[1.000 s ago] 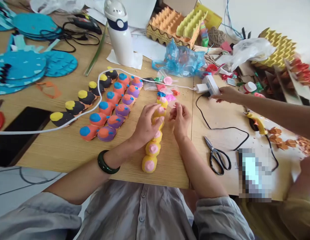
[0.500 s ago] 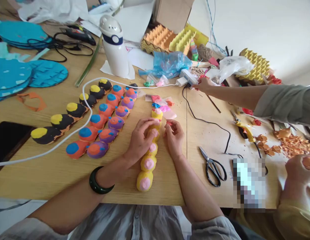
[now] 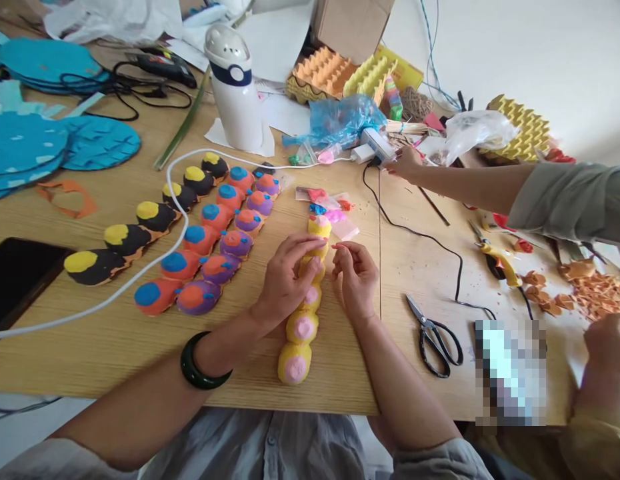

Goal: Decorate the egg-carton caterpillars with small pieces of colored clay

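A strip of egg-carton cups (image 3: 295, 365), coated yellow with pink dabs on top, runs away from me on the table. Curled over the far half of it is my left hand (image 3: 290, 277), its thumb and fingers on either side of a cup, covering part of the strip. My right hand (image 3: 359, 280), just right of the strip, pinches a tiny red bit of clay (image 3: 335, 247) between thumb and fingertip. Beyond the strip's far end lie small bags of coloured clay (image 3: 335, 215) in pink, red and blue.
Left stand black-yellow cups (image 3: 153, 217), orange-blue cups (image 3: 200, 241) and purple-orange cups (image 3: 235, 245), crossed by a white cable (image 3: 135, 280). Scissors (image 3: 435, 340) lie at right, near a blurred phone (image 3: 510, 373). Another person's hand (image 3: 407, 165) touches a power strip (image 3: 379, 145).
My right hand has shifted slightly away from the strip, and the red bit in its pinch shows more clearly. My left hand stays on the strip. The view has moved a little.
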Demonstrator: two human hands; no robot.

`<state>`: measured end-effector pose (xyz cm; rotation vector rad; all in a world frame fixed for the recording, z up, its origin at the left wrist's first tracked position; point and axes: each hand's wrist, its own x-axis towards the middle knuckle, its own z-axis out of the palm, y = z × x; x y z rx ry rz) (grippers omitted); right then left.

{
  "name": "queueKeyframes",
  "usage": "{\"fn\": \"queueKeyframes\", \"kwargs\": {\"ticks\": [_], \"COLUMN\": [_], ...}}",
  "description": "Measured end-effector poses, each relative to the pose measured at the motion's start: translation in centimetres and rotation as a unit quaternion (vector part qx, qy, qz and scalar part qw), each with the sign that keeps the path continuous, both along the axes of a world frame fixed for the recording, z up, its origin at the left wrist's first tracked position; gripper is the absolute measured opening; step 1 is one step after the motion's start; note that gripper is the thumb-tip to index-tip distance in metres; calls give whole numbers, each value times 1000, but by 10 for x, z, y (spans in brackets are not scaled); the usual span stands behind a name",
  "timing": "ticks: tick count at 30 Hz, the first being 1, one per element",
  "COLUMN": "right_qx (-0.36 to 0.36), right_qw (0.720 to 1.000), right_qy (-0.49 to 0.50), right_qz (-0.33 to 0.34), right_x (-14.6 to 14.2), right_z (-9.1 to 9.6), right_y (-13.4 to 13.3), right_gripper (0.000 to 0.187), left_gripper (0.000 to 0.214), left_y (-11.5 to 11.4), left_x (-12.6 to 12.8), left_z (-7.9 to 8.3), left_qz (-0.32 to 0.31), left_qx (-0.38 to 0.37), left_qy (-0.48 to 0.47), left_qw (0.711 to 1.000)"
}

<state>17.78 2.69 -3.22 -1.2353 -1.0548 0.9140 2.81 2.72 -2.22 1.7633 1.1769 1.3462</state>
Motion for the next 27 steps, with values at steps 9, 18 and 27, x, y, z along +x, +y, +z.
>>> {"fn": "queueKeyframes", "kwargs": {"ticks": [9, 18, 27], "right_qx": [17, 24, -112], "right_qw": [993, 915, 845], "right_qy": [-106, -403, -522], "right_qz": [36, 4, 18], "right_x": [-6, 19, -23], "right_z": [9, 69, 41], "right_y": [-10, 114, 250], "right_gripper": [30, 39, 38], "left_gripper": [17, 14, 15], "left_y": [3, 11, 14], "left_x": [-4, -3, -5], "left_z": [2, 6, -2], "left_qz": [-18, 12, 6], "left_qx": [-3, -123, -117], "left_qy": [10, -134, -154], "left_qw": [1000, 983, 981]}}
